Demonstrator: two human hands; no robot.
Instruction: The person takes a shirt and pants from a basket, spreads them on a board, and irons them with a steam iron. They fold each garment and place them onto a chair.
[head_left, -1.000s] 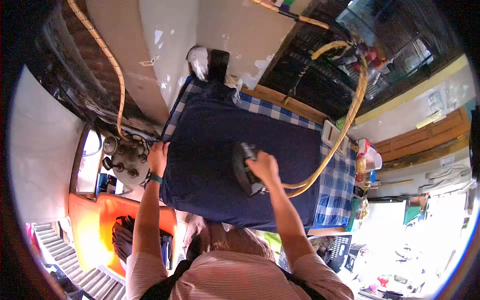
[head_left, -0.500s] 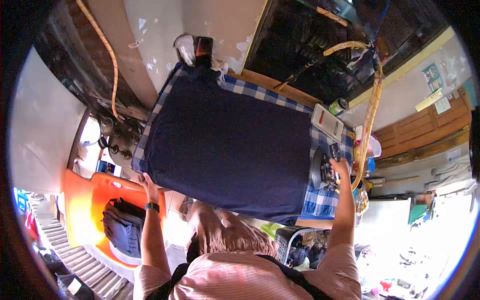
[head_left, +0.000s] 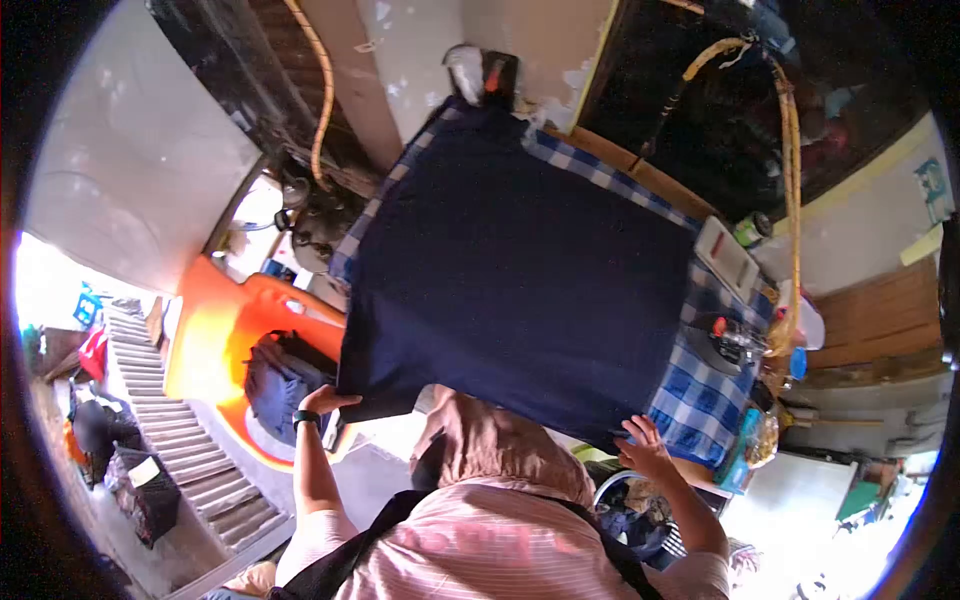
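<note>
A dark navy cloth [head_left: 520, 270] lies spread over a blue-and-white checked cover [head_left: 695, 415] on the table. At the cloth's near left corner, my left hand [head_left: 325, 402] pinches its edge, with a dark band on the wrist. My right hand [head_left: 648, 452] is at the near right corner, its fingertips closed on the cloth's edge and partly spread. To the right of the navy cloth, a dark appliance like an iron [head_left: 732, 343] rests on the checked cover, apart from my right hand.
A white tray [head_left: 727, 258] and a green can [head_left: 752, 229] are at the back right. An orange chair [head_left: 215, 335] holds a dark bag [head_left: 285, 385] at the left. A basket of dark items [head_left: 635, 515] is below the right table edge. A bent pole [head_left: 793, 200] rises at the right.
My right hand has let go of the appliance and moved to the cloth's near corner. My left hand now holds the near left corner, and the cloth's near edge is drawn outward. The view has shifted.
</note>
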